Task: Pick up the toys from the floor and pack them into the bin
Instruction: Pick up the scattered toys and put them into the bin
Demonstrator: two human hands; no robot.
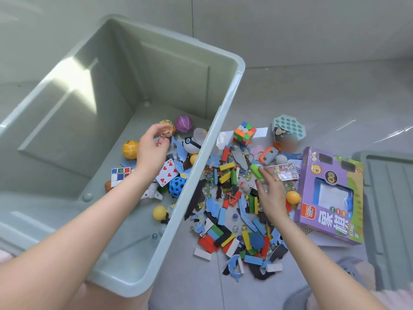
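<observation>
The right hand (271,193), at centre right of the frame, curls its fingertips on a green toy (257,171) lying in the floor pile (232,198). The left hand (152,148) hangs inside the bin (225,121), fingers loosely bent with something small and reddish at their tips; whether it's gripped I cannot tell. Beneath it lie a playing card (167,172), balls, a blue holed ball (176,186). A purple box (330,198) sits at the right.

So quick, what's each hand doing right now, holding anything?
Left hand: over the bin, fingers loosely curled, nothing clearly held.
Right hand: on the floor pile, fingers touching a green toy; a firm grip cannot be told.
</observation>
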